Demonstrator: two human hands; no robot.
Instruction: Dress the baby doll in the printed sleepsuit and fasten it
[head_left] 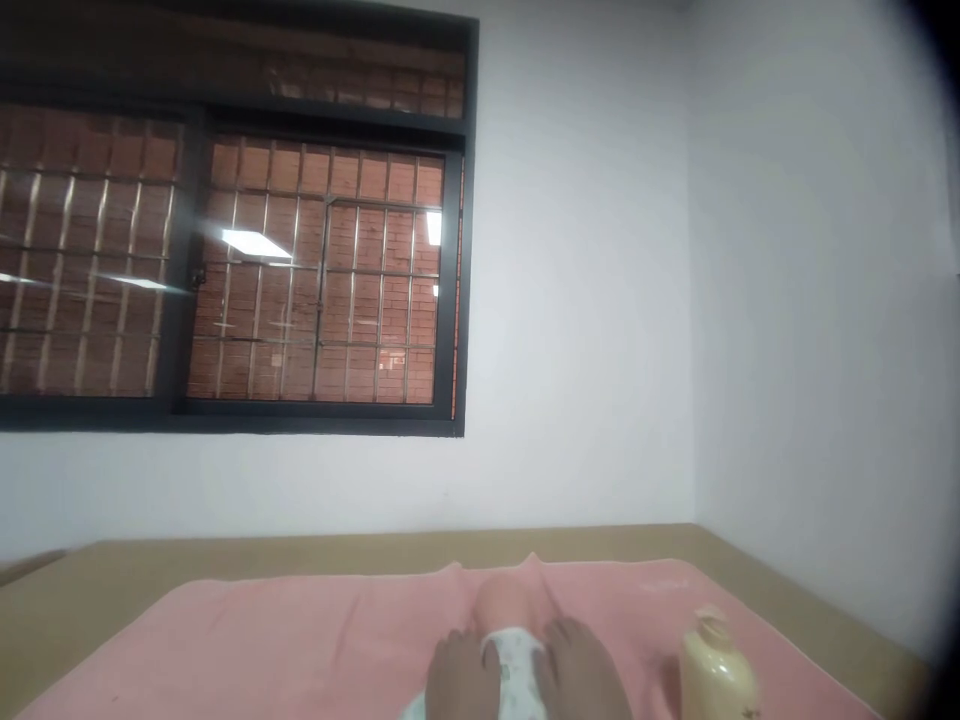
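Note:
A doll with a smooth, rounded, skin-coloured head (504, 600) lies on a pink towel (285, 650) at the bottom centre. White cloth with a pale print (517, 660) covers its body below the head. My left hand (463, 675) is at the cloth's left side, its fingers curled against it. On the opposite side, my right hand (585, 670) presses its curled fingers to the cloth. Both hands are somewhat blurred, and the lower part of the doll is cut off by the frame. To the right of my right hand stands a pale yellow bottle (718, 668).
The towel lies on a tan tabletop (600, 543), with small folds along its far edge. Behind the table rises a white wall (577, 300), with a second wall on the right. A dark-framed window (322, 270) with metal bars is at upper left.

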